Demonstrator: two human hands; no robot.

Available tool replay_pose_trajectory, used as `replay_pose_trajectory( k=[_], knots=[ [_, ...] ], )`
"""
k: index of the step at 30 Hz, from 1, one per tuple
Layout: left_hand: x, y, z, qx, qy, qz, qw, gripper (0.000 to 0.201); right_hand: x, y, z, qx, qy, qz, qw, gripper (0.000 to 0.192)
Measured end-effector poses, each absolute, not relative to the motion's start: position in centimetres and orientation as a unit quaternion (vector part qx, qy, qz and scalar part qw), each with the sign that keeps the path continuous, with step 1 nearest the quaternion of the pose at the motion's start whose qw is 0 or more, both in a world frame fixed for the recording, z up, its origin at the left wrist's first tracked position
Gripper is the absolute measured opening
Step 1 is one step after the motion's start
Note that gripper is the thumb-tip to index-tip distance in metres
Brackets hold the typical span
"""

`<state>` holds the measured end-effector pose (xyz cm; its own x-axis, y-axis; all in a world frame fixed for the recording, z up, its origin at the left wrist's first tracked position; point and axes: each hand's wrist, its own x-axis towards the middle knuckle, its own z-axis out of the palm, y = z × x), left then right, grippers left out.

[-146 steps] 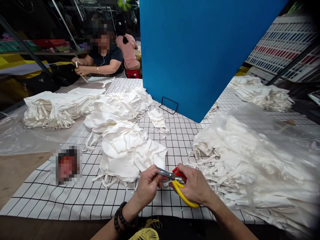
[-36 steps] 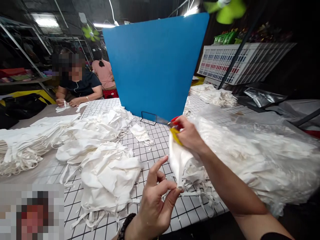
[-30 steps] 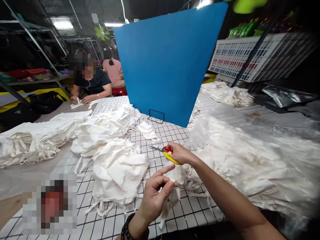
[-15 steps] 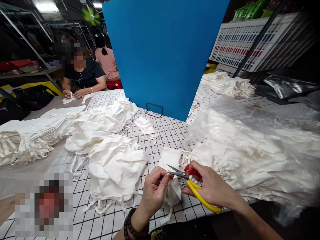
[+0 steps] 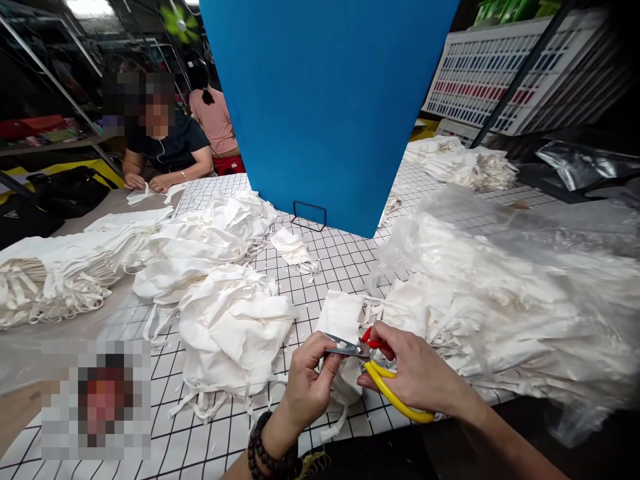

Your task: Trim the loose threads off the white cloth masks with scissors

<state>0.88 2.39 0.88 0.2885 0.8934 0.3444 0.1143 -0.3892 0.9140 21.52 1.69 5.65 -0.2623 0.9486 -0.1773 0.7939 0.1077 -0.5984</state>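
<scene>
White mask (image 5: pixel 345 320) pinched in left hand (image 5: pixel 307 387); right hand (image 5: pixel 417 373) grips scissors (image 5: pixel 373 363).

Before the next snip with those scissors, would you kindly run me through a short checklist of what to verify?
1. Scissors gripped in right hand: ok.
2. White cloth piece held by left hand: ok.
3. Left fingertips away from the blades: not ok, they touch the blade tips.
4. Blades on a loose thread: cannot tell, too small.
5. Cloth pile apart from the blades: ok.
</scene>
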Motion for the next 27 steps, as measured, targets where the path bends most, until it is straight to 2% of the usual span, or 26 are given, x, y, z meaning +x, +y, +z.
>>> replay_pose_trajectory(
  k=[17, 27],
  knots=[
    [0.8, 2.0, 1.0, 0.676, 0.35, 0.452, 0.465, 0.017, 22.1, 1.4, 4.4, -0.591, -0.743, 0.287, 0.123, 0.032],
    [0.2, 1.9, 1.2, 0.676, 0.35, 0.437, 0.479, 0.018, 21.5, 1.2, 4.4, -0.567, -0.761, 0.278, 0.148, 0.04]
  ],
)
